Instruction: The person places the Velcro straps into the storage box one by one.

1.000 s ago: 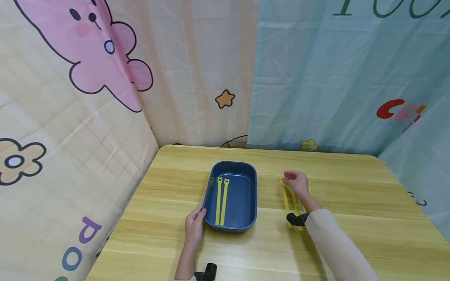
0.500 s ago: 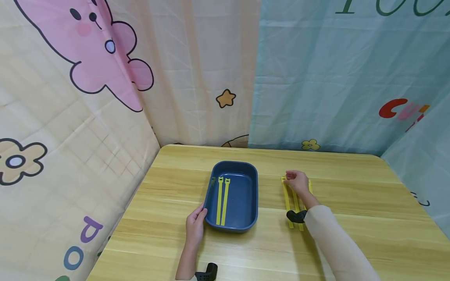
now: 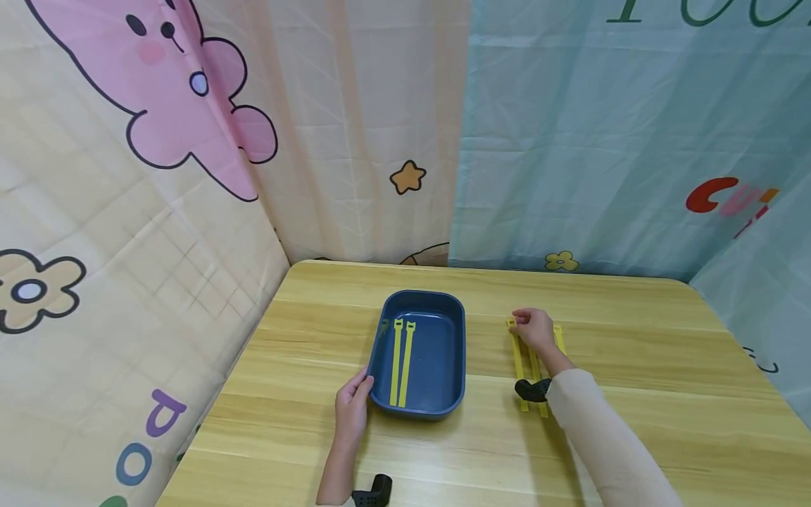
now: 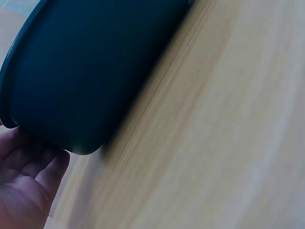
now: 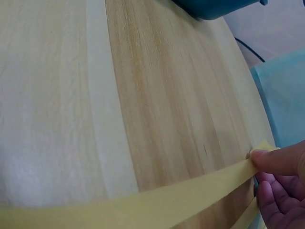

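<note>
A dark blue tray (image 3: 450, 352) stands on the table, with two yellow cable tie straps (image 3: 404, 366) side by side along its left half. My left hand (image 3: 352, 407) holds the tray at its near left corner; the left wrist view shows the fingers (image 4: 53, 169) against the tray's outer wall. Right of the tray, several more yellow straps (image 3: 518, 370) lie lengthwise. My right hand (image 3: 537, 331) bends over their far ends and pinches the leftmost strap near its slotted head. In the right wrist view the thumb (image 5: 276, 161) presses on this strap (image 5: 190, 193), while another strap shows below.
The wooden table (image 3: 304, 338) is light, with rounded far corners. Patterned cloth (image 3: 355, 141) hangs behind it and on both sides. Black wrist devices (image 3: 374, 491) sit on both wrists, the right one over the straps.
My right hand stays at the far ends of the straps, its fingers shifting slightly toward the leftmost strap's head. The left hand and tray hold still.
</note>
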Demonstrator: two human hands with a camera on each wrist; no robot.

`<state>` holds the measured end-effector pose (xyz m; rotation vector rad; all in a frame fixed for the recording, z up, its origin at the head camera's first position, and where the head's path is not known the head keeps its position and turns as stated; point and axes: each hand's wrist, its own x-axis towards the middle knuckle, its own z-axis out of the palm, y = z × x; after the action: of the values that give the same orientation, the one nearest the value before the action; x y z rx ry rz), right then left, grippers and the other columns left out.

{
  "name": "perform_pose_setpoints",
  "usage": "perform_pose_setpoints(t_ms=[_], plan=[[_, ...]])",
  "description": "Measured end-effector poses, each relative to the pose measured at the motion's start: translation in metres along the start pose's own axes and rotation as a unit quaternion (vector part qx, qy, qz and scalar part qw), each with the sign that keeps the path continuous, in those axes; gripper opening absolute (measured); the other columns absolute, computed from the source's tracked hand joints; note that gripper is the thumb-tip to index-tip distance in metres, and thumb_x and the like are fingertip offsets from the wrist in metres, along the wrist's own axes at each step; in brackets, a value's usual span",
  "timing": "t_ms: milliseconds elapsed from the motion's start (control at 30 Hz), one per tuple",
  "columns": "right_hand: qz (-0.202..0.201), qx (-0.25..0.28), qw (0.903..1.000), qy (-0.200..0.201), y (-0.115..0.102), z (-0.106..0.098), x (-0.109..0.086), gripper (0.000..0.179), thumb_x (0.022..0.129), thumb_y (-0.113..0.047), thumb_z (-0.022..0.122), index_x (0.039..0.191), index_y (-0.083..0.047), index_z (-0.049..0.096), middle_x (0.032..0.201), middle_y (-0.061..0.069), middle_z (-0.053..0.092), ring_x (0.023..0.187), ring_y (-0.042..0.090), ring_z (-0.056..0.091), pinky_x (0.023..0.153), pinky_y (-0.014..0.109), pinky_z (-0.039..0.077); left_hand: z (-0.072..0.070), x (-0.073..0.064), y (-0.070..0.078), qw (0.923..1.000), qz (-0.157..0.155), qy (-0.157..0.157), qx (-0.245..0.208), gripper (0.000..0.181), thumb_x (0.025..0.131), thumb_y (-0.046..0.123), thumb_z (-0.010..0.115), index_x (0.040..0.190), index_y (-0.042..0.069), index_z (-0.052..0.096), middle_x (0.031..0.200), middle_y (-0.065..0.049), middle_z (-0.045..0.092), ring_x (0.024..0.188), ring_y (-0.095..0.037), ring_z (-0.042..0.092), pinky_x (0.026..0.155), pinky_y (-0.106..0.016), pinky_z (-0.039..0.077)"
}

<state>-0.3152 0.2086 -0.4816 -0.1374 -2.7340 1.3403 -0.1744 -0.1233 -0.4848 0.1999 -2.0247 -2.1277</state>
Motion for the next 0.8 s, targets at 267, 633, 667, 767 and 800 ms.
perform_pose_setpoints(t_ms=[267, 633, 667, 767, 800], plan=[[0.002, 0.020, 0.9996, 0.018, -0.003, -0.001, -0.003, 0.018, 0.075, -0.003, 0.059, 0.091, 0.005, 0.062, 0.080, 0.013, 0.059, 0.071, 0.020, 0.052, 0.055, 0.021, 0.044, 0.000, -0.001, 0.002, 1.0000, -0.001, -0.002, -0.008, 0.033, 0.086, 0.009, 0.045, 0.114, -0.009, 0.046, 0.117, -0.019, 0.046, 0.111, -0.023, 0.038, 0.091, -0.030, 0.032], [0.030, 0.119, 0.9923, 0.017, -0.015, -0.013, -0.007, 0.023, 0.076, -0.003, 0.059, 0.095, 0.010, 0.058, 0.081, 0.013, 0.060, 0.065, 0.004, 0.052, 0.057, 0.017, 0.047, 0.001, 0.000, -0.001, 1.0000, -0.004, 0.002, -0.001, 0.033, 0.086, 0.010, 0.046, 0.114, -0.008, 0.048, 0.116, -0.017, 0.047, 0.111, -0.021, 0.039, 0.090, -0.029, 0.033], [0.028, 0.126, 0.9916, 0.014, -0.015, -0.014, -0.007, 0.024, 0.076, -0.003, 0.059, 0.096, 0.010, 0.058, 0.082, 0.013, 0.060, 0.065, 0.005, 0.052, 0.059, 0.017, 0.047, 0.001, 0.000, -0.001, 1.0000, -0.005, 0.003, 0.002, 0.033, 0.086, 0.010, 0.046, 0.114, -0.007, 0.048, 0.116, -0.016, 0.048, 0.110, -0.021, 0.040, 0.090, -0.029, 0.033], [0.039, 0.142, 0.9891, 0.013, -0.015, -0.015, -0.007, 0.024, 0.076, -0.006, 0.061, 0.095, 0.008, 0.058, 0.082, 0.011, 0.060, 0.067, 0.007, 0.053, 0.062, 0.020, 0.048, 0.000, 0.000, -0.001, 1.0000, -0.003, 0.005, 0.007, 0.033, 0.086, 0.010, 0.046, 0.113, -0.007, 0.048, 0.116, -0.016, 0.048, 0.110, -0.021, 0.040, 0.090, -0.029, 0.034], [0.039, 0.143, 0.9888, 0.010, -0.015, -0.016, -0.007, 0.024, 0.076, -0.007, 0.061, 0.095, 0.008, 0.058, 0.082, 0.011, 0.059, 0.068, 0.008, 0.053, 0.063, 0.021, 0.048, 0.001, 0.000, -0.002, 1.0000, -0.004, 0.005, 0.006, 0.033, 0.085, 0.010, 0.046, 0.113, -0.007, 0.049, 0.115, -0.015, 0.049, 0.110, -0.020, 0.040, 0.090, -0.029, 0.034]])
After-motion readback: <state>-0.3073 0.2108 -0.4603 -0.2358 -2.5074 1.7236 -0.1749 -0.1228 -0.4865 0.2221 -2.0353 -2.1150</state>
